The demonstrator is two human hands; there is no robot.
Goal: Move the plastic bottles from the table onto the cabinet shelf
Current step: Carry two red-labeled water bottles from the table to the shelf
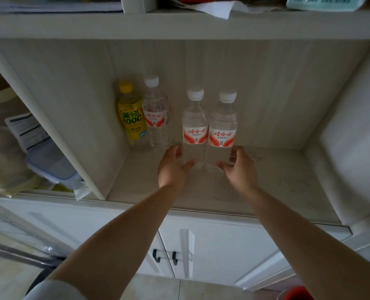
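Shelf [266, 180]: two water bottles upright, touching | left hand [172, 167] grips left bottle [194, 126] low; right hand [240, 167] grips right bottle [222, 128] low | set both flat, release straight back, avoid nudging yellow bottle [131, 113] and clear bottle [157, 113] behind.

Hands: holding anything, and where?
Left hand grips the left water bottle at its base; right hand grips the right water bottle at its base.

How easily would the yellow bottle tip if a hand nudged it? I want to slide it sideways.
The yellow bottle is tall on a narrow base, so a push near its cap would probably tip it. It touches the water bottle beside it, which may topple too. Pushing low seems safer.
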